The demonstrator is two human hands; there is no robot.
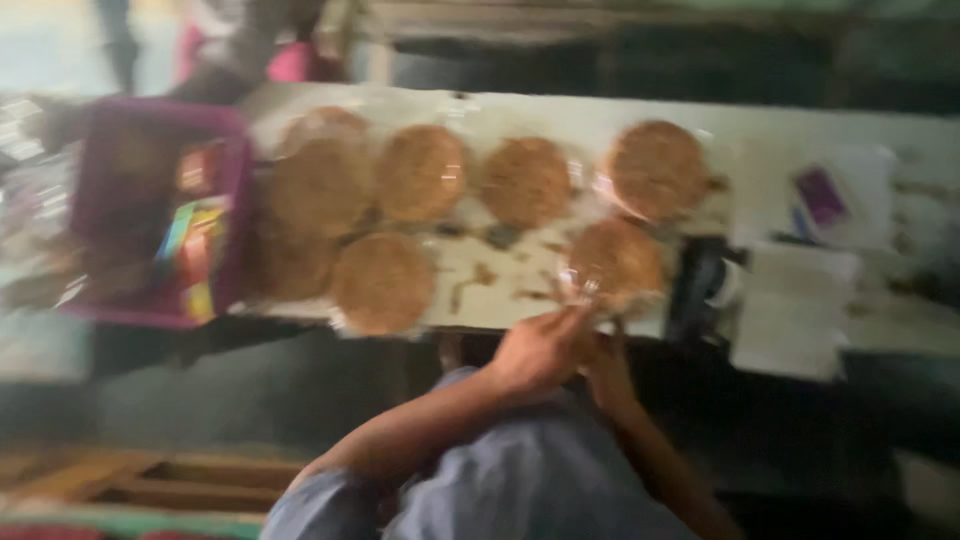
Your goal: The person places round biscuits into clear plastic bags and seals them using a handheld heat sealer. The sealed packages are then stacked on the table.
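Note:
The picture is blurred by motion. Several round brown flat discs in clear wrap, such as one, lie on a pale table. My left hand and my right hand meet at the table's near edge, right under a wrapped disc. Both seem to pinch its clear wrap at the edge, though the blur hides the fingers. My forearms reach up from my blue-clad lap.
A purple basket with colourful packets stands at the left end of the table. White papers and a purple item lie at the right. A dark object sits beside the discs. A person stands beyond the table's far left.

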